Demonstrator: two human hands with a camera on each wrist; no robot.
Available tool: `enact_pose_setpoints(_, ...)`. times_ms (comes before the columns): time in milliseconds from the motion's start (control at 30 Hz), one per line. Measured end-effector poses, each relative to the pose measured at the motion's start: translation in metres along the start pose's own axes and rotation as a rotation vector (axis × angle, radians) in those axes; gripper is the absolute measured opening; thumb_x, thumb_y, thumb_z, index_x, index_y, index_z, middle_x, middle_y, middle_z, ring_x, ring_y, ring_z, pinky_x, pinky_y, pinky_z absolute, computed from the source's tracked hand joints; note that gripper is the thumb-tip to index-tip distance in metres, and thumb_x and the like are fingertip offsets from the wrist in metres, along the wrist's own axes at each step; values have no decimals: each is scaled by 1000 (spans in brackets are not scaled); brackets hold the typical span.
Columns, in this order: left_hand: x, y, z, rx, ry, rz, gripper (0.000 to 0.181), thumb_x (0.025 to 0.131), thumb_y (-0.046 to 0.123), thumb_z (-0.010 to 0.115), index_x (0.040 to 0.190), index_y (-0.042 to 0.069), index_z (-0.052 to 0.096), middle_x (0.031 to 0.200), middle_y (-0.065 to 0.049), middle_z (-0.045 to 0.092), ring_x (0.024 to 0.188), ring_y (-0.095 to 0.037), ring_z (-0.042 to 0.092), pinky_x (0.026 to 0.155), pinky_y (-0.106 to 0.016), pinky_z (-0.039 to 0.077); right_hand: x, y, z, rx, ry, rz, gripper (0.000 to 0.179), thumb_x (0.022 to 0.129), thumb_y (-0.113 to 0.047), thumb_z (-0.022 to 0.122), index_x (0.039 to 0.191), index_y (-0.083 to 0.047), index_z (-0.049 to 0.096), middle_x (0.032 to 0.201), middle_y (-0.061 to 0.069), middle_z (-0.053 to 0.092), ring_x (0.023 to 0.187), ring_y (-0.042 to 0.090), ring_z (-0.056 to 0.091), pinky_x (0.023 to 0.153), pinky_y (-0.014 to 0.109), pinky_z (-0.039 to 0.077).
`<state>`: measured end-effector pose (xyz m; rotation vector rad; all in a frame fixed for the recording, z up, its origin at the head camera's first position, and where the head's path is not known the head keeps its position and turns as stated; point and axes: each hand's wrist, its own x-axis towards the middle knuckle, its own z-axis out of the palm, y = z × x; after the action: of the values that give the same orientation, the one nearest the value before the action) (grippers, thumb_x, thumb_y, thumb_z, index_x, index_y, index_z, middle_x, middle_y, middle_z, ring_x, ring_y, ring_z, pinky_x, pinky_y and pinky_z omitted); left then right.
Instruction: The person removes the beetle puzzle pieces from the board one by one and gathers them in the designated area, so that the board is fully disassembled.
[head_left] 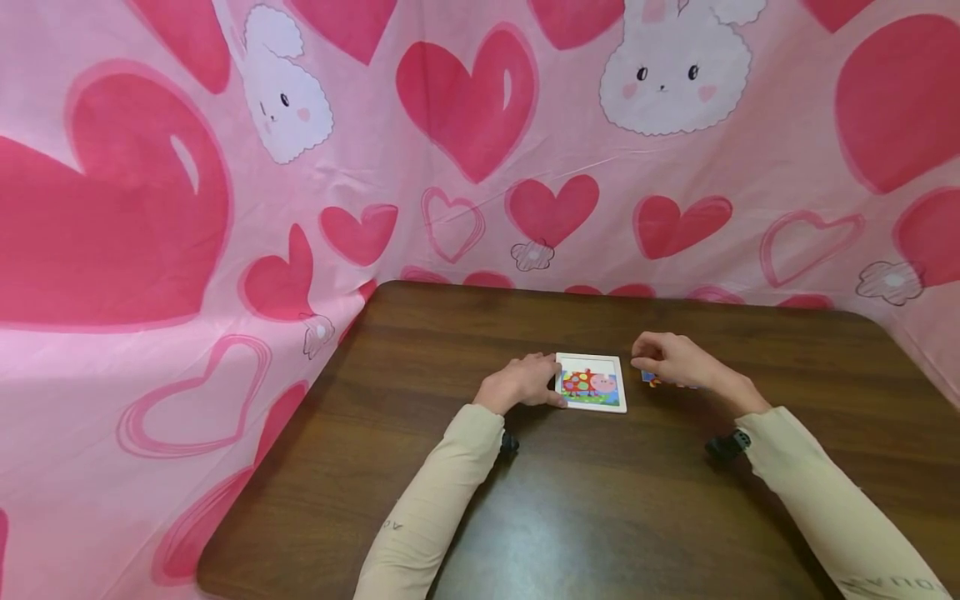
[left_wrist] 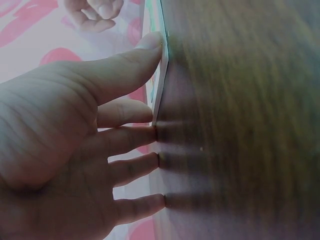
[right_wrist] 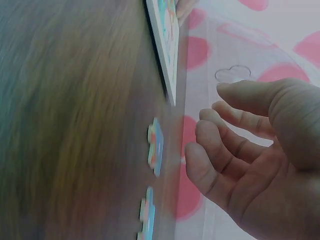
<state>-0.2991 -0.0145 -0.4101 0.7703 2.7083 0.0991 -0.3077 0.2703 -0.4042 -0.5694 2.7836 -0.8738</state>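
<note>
A white-framed jigsaw puzzle tray (head_left: 592, 408) lies on the brown table, its picture showing a pink-faced figure in spotted red above green and blue. Its left edge is touched by my left hand (head_left: 527, 381). In the left wrist view the thumb (left_wrist: 125, 70) rests at the tray's edge, and the other fingertips stand on the tabletop. My right hand (head_left: 678, 360) hovers just right of the tray, fingers bent loosely with nothing between them. Below it lie loose puzzle pieces, partly hidden in the head view; the right wrist view shows one puzzle piece (right_wrist: 156, 146) near the tray's corner.
The wooden table (head_left: 600, 517) has rounded corners. Behind it and along its left side hangs a pink cloth (head_left: 465, 217) printed with hearts and rabbits. Another puzzle piece (right_wrist: 146, 215) lies farther along the table in the right wrist view.
</note>
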Motion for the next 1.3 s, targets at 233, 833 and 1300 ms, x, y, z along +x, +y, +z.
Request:
enact_pose_setpoints(233,-2,1,0,14,1,6,66,89,53,65,144,19,49,159,-1,34,146,-23,32,117,-45,32,4,-13,7,23,-22,-16,16,94,-18,65,106,-8,62,85,8,64,60,17,55,53,29,48)
enact_pose_setpoints(833,-2,-1,-1,-5,7,9,63,88,53,66,141,20,52,157,-2,38,142,-24,38,114,-45,37,32,-37,32,24,-84,-68,16,93,-19,67,105,-9,65,81,4,58,67,17,52,58,29,47)
enact_pose_setpoints(1300,1,-2,0,6,2,7,70,88,55,65,146,21,47,158,-2,36,145,-24,36,115,-46,36,40,-48,49,-23,-150,-135,20,90,-21,69,103,-8,64,82,4,62,69,14,54,61,27,45)
